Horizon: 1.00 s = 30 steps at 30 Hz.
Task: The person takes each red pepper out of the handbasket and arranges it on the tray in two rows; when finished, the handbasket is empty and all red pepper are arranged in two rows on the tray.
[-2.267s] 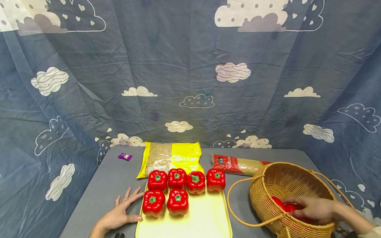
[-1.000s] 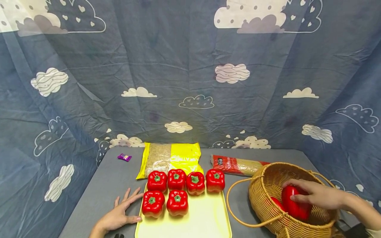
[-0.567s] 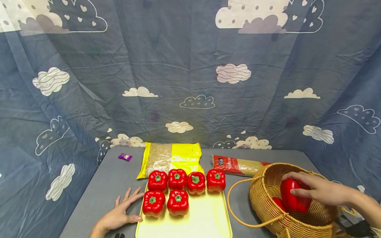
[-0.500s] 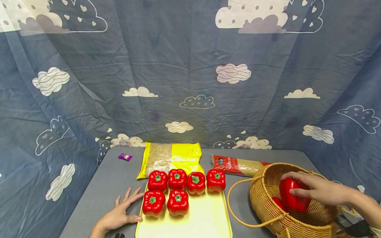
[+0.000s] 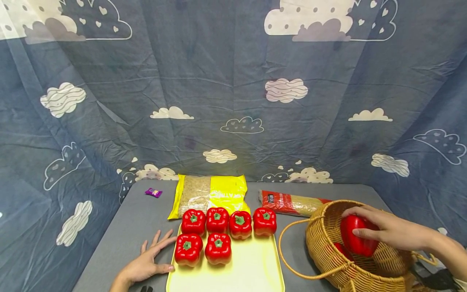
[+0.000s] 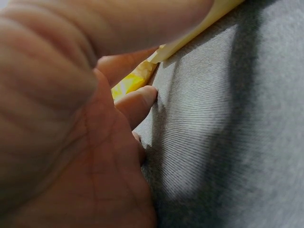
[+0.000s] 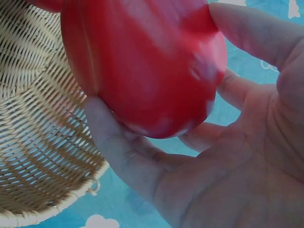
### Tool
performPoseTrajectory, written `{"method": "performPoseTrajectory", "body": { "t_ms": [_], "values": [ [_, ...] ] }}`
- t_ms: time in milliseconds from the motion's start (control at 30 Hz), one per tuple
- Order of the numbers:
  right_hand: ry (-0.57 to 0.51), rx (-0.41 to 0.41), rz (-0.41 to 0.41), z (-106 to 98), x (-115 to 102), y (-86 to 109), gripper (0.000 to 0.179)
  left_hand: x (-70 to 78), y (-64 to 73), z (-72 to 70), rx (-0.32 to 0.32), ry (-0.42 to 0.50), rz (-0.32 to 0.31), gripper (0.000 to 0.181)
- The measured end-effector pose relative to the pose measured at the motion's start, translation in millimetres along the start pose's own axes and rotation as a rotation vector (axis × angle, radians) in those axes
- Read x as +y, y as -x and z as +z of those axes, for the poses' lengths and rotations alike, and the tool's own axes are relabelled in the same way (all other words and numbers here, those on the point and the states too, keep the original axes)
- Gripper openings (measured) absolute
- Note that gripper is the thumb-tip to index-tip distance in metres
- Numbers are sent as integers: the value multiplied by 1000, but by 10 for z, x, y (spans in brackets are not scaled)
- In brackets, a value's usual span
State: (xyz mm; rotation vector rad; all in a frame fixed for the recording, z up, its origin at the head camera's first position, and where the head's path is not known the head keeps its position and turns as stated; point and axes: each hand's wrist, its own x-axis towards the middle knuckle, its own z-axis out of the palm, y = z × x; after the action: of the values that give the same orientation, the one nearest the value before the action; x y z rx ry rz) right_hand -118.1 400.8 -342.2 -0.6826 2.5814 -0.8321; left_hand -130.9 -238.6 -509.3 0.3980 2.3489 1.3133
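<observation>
My right hand [image 5: 392, 229] grips a red bell pepper [image 5: 359, 235] at the mouth of the wicker basket [image 5: 317, 247]. In the right wrist view the thumb and fingers curl round the held pepper [image 7: 147, 71], with the basket wall [image 7: 38, 123] beside it. Another red pepper [image 5: 343, 251] lies lower inside the basket. My left hand [image 5: 144, 261] rests on the table with fingers spread, its thumb and index fingertip at the left rim of the yellow tray [image 5: 251, 267]. Several red bell peppers [image 5: 218, 248] stand stem up on the tray in two rows, four behind and two in front.
Behind the tray lies a yellow bag [image 5: 211, 192]. A red pack of noodles [image 5: 292, 202] is at the back right, partly behind the basket. A small purple wrapped sweet [image 5: 153, 192] lies at the back left. The basket's handle [image 5: 282, 247] leans out toward the tray.
My right hand has lifted the pepper from low in the basket up to its mouth, shifting slightly left lately. My left hand and the peppers on the tray have stayed put.
</observation>
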Motion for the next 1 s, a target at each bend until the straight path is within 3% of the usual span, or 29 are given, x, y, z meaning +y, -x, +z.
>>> {"method": "performPoseTrajectory", "body": {
  "t_ms": [300,600,833,1000],
  "values": [
    [119,82,-25,1,-138,-31,41,-16,-9,3,0,-3,-12,82],
    [157,155,-3,18,-237,-42,43,-29,-15,2,3,-6,-1,81],
    [290,287,-24,49,-336,-57,46,-9,6,-5,-7,2,20,81],
    [320,307,-5,56,-433,-80,53,-6,10,-8,-9,12,9,81]
  ]
}}
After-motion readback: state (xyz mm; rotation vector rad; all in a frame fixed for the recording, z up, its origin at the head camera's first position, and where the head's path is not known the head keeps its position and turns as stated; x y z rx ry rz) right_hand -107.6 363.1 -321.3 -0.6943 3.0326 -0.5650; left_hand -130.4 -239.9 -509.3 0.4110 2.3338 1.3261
